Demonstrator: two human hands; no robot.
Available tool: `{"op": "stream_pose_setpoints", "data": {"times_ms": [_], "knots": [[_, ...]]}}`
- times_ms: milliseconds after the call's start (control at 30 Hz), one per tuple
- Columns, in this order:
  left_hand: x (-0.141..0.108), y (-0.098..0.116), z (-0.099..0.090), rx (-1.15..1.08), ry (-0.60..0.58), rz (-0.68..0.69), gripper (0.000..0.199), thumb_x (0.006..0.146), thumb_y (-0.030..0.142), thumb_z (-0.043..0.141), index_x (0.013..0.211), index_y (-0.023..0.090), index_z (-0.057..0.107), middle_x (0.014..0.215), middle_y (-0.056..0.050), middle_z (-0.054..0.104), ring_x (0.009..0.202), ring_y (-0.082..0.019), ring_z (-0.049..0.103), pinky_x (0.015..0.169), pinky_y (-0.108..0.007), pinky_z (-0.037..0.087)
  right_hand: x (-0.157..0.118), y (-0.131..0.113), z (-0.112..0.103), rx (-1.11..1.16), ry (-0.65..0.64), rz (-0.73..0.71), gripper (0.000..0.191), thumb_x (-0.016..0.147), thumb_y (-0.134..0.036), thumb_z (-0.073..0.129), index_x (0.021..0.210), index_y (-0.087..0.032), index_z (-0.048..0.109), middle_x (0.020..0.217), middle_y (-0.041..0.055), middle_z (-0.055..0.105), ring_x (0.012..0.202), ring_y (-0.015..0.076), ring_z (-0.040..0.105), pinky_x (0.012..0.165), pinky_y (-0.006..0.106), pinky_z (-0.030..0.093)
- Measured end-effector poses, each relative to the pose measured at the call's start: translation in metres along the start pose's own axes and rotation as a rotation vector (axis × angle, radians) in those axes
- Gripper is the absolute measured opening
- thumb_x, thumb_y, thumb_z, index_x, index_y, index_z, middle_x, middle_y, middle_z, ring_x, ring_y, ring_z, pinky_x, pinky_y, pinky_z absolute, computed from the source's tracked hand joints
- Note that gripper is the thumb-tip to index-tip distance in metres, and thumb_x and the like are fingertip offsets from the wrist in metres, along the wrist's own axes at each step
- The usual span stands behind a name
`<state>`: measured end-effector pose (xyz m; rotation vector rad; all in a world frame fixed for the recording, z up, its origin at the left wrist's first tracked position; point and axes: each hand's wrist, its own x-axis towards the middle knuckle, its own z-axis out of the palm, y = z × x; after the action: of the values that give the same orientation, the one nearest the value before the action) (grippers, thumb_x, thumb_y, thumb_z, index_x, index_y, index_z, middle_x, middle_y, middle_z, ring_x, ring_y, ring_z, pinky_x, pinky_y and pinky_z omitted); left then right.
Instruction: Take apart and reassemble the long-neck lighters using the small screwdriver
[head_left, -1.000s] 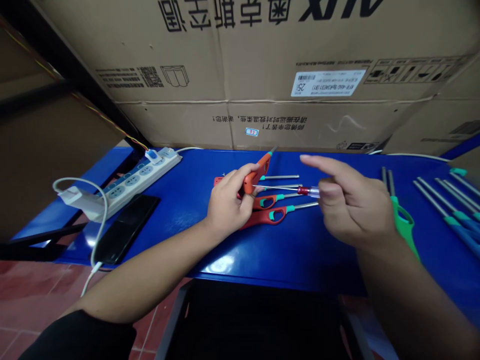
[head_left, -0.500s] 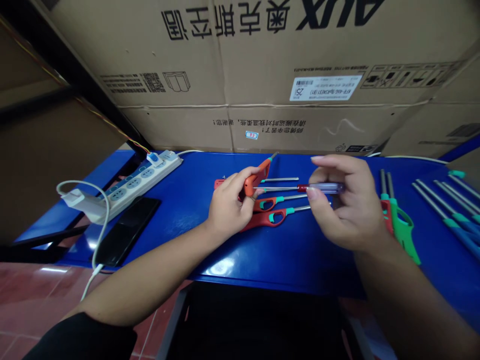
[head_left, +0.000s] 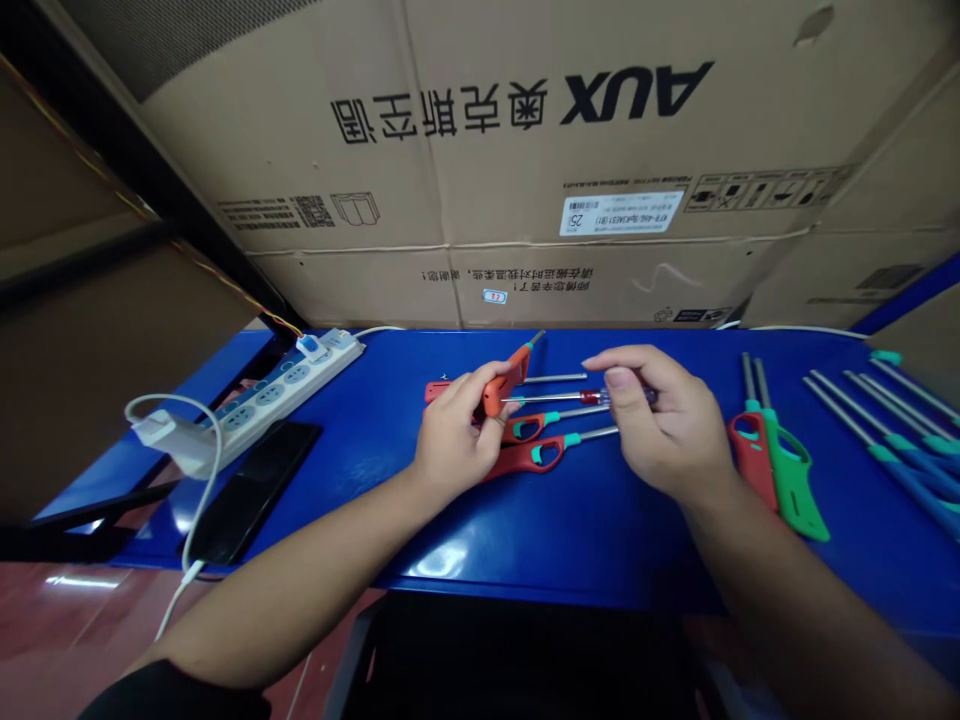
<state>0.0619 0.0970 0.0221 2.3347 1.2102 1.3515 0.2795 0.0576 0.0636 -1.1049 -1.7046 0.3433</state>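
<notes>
Left fingers (head_left: 475, 384) grip an orange lighter (head_left: 513, 374) above the blue desk (head_left: 555, 535); right fingers (head_left: 628, 394) grip a screwdriver (head_left: 590, 398), its tip at the lighter's end. Behind stands a printed carton (head_left: 495, 190), inside hidden.

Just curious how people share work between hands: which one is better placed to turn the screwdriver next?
Probably the right hand: it holds the screwdriver by its handle. The left hand is occupied gripping the orange lighter, whose end the screwdriver's tip appears to meet.
</notes>
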Motion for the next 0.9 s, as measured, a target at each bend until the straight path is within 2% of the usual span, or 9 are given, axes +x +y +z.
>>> {"op": "stream_pose_setpoints", "data": {"times_ms": [167,333,467,500,600,667,700,833,900], "knots": [[0.0004,0.0009,-0.0003,-0.001,-0.002,-0.005,0.033,0.091,0.026,0.063,0.124,0.021,0.06,0.115,-0.004,0.073,0.1,-0.017,0.07,0.088,-0.029,0.057,0.0007,0.0031,0.0012,0.088,-0.022,-0.089,0.041,0.088,-0.02,0.062,0.126,-0.026,0.049,0.095,0.0026,0.06,0.079,0.017,0.061,0.063,0.03,0.049],[0.0001,0.0018,-0.0009,0.009,-0.004,0.015,0.035,0.091,0.026,0.064,0.126,0.021,0.059,0.116,-0.005,0.072,0.101,-0.017,0.07,0.086,-0.028,0.058,0.0015,0.0058,0.001,0.021,0.024,-0.022,0.014,0.095,-0.022,0.054,0.107,-0.026,0.061,0.075,-0.0023,0.056,0.056,0.0115,0.052,0.054,0.028,0.044],[0.0002,0.0013,-0.001,0.009,0.01,0.015,0.035,0.091,0.026,0.063,0.125,0.021,0.06,0.115,-0.005,0.073,0.101,-0.017,0.07,0.086,-0.028,0.058,0.0026,0.0078,-0.0005,0.127,-0.044,-0.11,0.046,0.088,-0.02,0.062,0.13,-0.026,0.046,0.094,0.0013,0.059,0.074,0.0156,0.06,0.061,0.029,0.049],[0.0002,0.0012,-0.001,0.009,0.011,0.014,0.035,0.091,0.026,0.063,0.125,0.021,0.06,0.115,-0.005,0.073,0.1,-0.017,0.07,0.086,-0.028,0.058,0.0028,0.0079,-0.0011,0.104,-0.051,-0.105,0.044,0.088,-0.021,0.062,0.13,-0.026,0.048,0.094,0.0015,0.061,0.073,0.0155,0.06,0.06,0.029,0.049],[0.0002,0.0017,-0.0012,0.007,0.0,0.017,0.035,0.091,0.026,0.063,0.125,0.021,0.06,0.115,-0.005,0.073,0.101,-0.017,0.07,0.085,-0.028,0.057,0.0036,0.0073,-0.0029,-0.026,-0.022,-0.054,0.014,0.096,-0.025,0.054,0.106,-0.025,0.064,0.082,0.001,0.065,0.065,0.0138,0.06,0.058,0.028,0.047],[0.0001,0.0024,-0.0012,-0.002,-0.009,0.021,0.034,0.091,0.026,0.063,0.125,0.02,0.06,0.114,-0.005,0.073,0.101,-0.018,0.07,0.086,-0.028,0.057,0.0042,0.0067,-0.0036,-0.051,-0.011,-0.049,0.013,0.096,-0.024,0.053,0.099,-0.024,0.066,0.082,0.0015,0.066,0.067,0.0142,0.06,0.061,0.029,0.048],[0.0,0.0026,-0.0011,-0.007,-0.011,0.022,0.034,0.091,0.026,0.063,0.125,0.02,0.06,0.114,-0.005,0.073,0.102,-0.018,0.07,0.086,-0.028,0.057,0.0045,0.0067,-0.0037,-0.033,-0.017,-0.057,0.013,0.095,-0.023,0.056,0.103,-0.024,0.065,0.084,0.0014,0.065,0.069,0.0145,0.06,0.062,0.029,0.049],[-0.0005,0.0019,-0.001,-0.006,-0.008,0.026,0.035,0.092,0.027,0.062,0.126,0.02,0.06,0.116,-0.005,0.072,0.103,-0.018,0.069,0.086,-0.028,0.057,0.005,0.0081,-0.0038,0.099,-0.063,-0.105,0.044,0.087,-0.018,0.062,0.129,-0.024,0.049,0.096,0.0022,0.059,0.076,0.0157,0.06,0.065,0.03,0.051],[-0.0005,0.0008,-0.0009,0.001,-0.007,0.025,0.036,0.091,0.027,0.063,0.127,0.021,0.06,0.116,-0.005,0.072,0.102,-0.018,0.069,0.086,-0.028,0.057,0.0053,0.0092,-0.0054,0.049,-0.068,-0.087,0.038,0.091,-0.021,0.059,0.127,-0.024,0.051,0.091,0.0012,0.061,0.071,0.0149,0.061,0.062,0.029,0.049]]}}
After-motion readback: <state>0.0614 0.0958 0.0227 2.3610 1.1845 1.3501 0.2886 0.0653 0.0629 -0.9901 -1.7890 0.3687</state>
